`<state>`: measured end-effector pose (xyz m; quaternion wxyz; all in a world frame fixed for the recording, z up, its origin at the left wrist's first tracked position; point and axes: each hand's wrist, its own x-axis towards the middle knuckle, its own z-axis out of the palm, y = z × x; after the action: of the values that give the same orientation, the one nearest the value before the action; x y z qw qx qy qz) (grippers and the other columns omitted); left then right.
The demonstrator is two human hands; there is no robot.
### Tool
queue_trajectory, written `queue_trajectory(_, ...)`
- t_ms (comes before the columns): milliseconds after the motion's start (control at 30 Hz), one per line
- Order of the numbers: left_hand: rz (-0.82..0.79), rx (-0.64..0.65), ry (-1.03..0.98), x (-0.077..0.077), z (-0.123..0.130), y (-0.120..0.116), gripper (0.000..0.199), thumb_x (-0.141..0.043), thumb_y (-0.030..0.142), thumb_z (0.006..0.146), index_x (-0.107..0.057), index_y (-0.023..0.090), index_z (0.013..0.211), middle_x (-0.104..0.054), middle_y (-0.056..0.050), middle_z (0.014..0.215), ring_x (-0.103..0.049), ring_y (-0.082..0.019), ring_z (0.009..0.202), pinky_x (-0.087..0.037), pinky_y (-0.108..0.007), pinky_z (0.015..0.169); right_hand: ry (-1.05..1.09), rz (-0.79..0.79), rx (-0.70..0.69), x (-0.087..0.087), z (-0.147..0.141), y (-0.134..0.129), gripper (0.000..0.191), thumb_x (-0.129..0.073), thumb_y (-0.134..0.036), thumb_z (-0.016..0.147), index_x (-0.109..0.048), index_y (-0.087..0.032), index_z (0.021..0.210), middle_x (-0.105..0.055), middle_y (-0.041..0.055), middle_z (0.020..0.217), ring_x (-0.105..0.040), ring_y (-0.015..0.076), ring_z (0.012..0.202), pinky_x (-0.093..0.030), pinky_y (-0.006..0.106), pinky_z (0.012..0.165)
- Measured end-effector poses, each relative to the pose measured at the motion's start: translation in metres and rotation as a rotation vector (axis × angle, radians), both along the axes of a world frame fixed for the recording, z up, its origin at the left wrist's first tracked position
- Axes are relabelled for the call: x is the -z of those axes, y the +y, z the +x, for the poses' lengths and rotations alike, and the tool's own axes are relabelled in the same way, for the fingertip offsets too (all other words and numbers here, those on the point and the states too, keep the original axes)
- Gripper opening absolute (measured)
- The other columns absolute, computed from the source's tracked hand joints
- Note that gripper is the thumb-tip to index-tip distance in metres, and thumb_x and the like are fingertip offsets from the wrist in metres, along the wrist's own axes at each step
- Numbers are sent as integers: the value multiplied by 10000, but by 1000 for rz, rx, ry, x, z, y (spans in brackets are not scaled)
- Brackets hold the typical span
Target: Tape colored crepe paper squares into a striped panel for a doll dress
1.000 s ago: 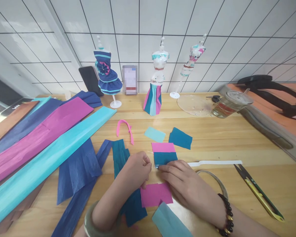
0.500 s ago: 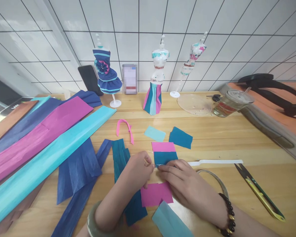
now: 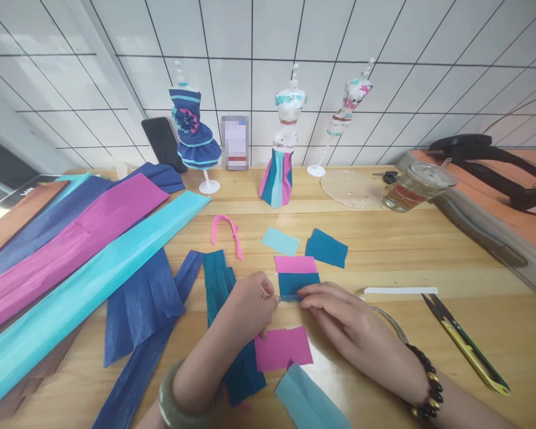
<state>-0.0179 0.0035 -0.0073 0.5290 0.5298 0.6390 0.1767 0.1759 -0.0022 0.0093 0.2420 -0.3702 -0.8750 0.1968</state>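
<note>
In the head view, a teal crepe paper piece [image 3: 298, 285] lies with a pink piece [image 3: 295, 264] showing along its far side. A narrow, see-through tape strip [image 3: 290, 297] runs along the teal piece's near edge. My left hand [image 3: 252, 304] is closed in a pinch at the strip's left end. My right hand [image 3: 342, 316] rests with fingers stretched out, their tips on the right end of that edge. Just nearer to me is a magenta paper piece [image 3: 284, 348], with a folded light blue piece [image 3: 310, 399] below it.
Long paper rolls and strips, including a cyan one [image 3: 98, 289], cover the left. Scissors [image 3: 467, 345] and a white strip [image 3: 399, 291] lie right, near a ring-shaped roll [image 3: 390, 319]. Behind stand small dress forms [image 3: 290, 125], a phone [image 3: 235, 143] and a lidded cup [image 3: 417, 185].
My right hand has slid right along the teal piece's near edge, uncovering more of the tape strip. My left hand stays in nearly the same place.
</note>
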Motion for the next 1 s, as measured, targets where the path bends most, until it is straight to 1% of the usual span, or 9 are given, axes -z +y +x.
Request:
queue_trajectory(100, 0, 3, 8, -2, -1, -1, 29, -467, 210, 764, -443, 206, 748, -469, 85, 353, -463, -104, 268, -325, -168, 319, 47, -68, 38, -6, 1, -2, 226, -378, -121, 892, -582, -214, 914, -625, 60, 954, -591, 155, 917, -504, 276, 753)
queue_trajectory(167, 6, 11, 16, -2, -1, -2, 34, -469, 213, 763, -444, 206, 741, -459, 86, 342, -477, -111, 276, -333, -170, 327, 13, -112, 23, -10, 1, -8, 192, -395, -147, 901, -573, -219, 905, -612, 40, 897, -587, 150, 865, -492, 272, 720)
queue_trajectory(300, 25, 18, 41, -1, -1, -3, 20, -461, 198, 752, -446, 208, 743, -472, 82, 366, -487, -114, 275, -338, -176, 334, -244, -242, -34, -13, 1, -26, 75, -573, -264, 840, -556, -231, 775, -608, -13, 774, -593, 160, 729, -470, 285, 625)
queue_trajectory(433, 17, 35, 34, 0, -2, -3, 42, -434, 173, 750, -464, 202, 760, -540, 61, 449, -488, -99, 273, -352, -180, 346, -427, -331, -32, -9, -2, -41, 128, -666, -200, 748, -544, -224, 720, -610, -24, 742, -602, 169, 688, -464, 275, 581)
queue_trajectory(633, -20, 59, 18, -3, -8, 0, 68, -430, 164, 746, -489, 191, 764, -543, 52, 449, -489, -103, 287, -352, -181, 338, -307, -390, -78, -4, 0, -50, 150, -623, -125, 777, -538, -227, 706, -618, -43, 782, -604, 123, 723, -459, 211, 652)
queue_trajectory(733, 24, 27, 45, -7, -10, 1, 92, -433, 218, 784, -518, 186, 800, -545, 52, 474, -453, -88, 302, -337, -183, 357, -241, -461, -19, -9, 4, -44, 166, -592, -156, 817, -527, -227, 682, -609, -72, 703, -582, 90, 629, -423, 178, 570)
queue_trajectory(800, 110, 29, 26, -11, -10, 0, 177, -451, 318, 816, -563, 182, 804, -553, 40, 533, -467, -88, 389, -337, -185, 401, -217, -470, 33, -12, 6, -36, 184, -566, -178, 839, -531, -226, 664, -599, -80, 639, -559, 81, 563, -395, 175, 517)
queue_trajectory(900, 172, 152, -103, -17, -6, -3, 318, -498, 458, 806, -639, 175, 766, -528, 30, 602, -468, -99, 539, -336, -193, 481, -196, -431, 78, -16, 5, -25, 185, -546, -190, 852, -547, -225, 670, -599, -75, 612, -551, 88, 547, -386, 186, 509)
queue_trajectory(1000, 100, 310, -218, -20, -3, -7, 314, -602, 478, 738, -664, 175, 792, -435, 59, 569, -384, -86, 534, -285, -198, 476, -179, -371, 86, -20, 3, -19, 183, -531, -172, 858, -561, -227, 686, -596, -69, 608, -549, 95, 541, -387, 199, 510)
